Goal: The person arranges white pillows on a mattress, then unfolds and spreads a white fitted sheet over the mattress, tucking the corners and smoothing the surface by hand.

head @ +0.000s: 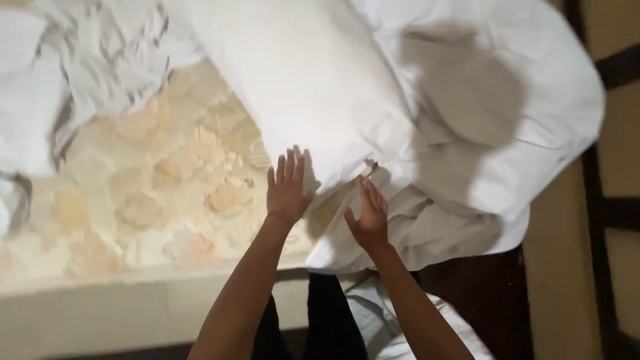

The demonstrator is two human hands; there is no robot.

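At the far left of the bed, a crumpled white sheet (60,80) lies bunched over the mattress's upper left corner, its folds throwing grey shadows. Beside it, the bare mattress (153,193) shows a pale cream cover with a quilted pattern of peach and tan flowers, and its near edge runs along the bottom of the view as a plain light band.

The person's left hand (287,190) reaches out over the mattress near its near edge, palm down, fingers straight and held close together, thumb slightly out. The fingertips meet the lower edge of a large white pillow (313,87) that lies slanting across the middle of the bed. The hand is flat against it and grips nothing.

Just to the right, the right hand (368,217) is raised on edge, fingers extended and a little spread, also closed on nothing. It is just beside the rumpled white bedding (427,227) that hangs over the bed's near right corner; whether it touches the cloth cannot be told. The two hands are near each other, with a narrow gap between them.

Farther right, a second mass of white bedding (533,100) billows over the right edge of the bed, with a soft dark shadow across it. Beyond that edge lies a tan floor (553,287) and dark wooden framing (600,213).
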